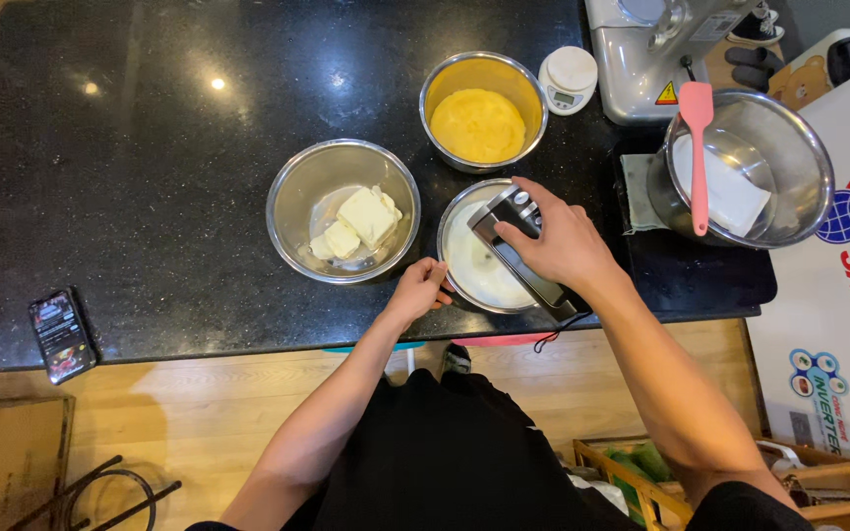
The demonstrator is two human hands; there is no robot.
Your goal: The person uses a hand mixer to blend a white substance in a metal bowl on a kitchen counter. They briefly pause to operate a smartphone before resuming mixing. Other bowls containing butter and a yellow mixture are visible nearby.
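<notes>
My right hand [565, 239] grips a black and silver hand mixer [514, 218] held over a small steel bowl [450, 258] of white liquid at the counter's front edge. My left hand [419, 289] holds that bowl's rim on its near left side. To the left stands a steel bowl [292, 187] with several pale butter blocks [366, 216]. Behind is a steel bowl [435, 88] of yellow mixture.
A large steel pot [809, 147] with a pink spatula [698, 147] across it stands at the right on the black counter [150, 177]. A grey stand mixer [641, 59] and a white kitchen scale [569, 79] sit behind. A phone [61, 334] lies at the front left.
</notes>
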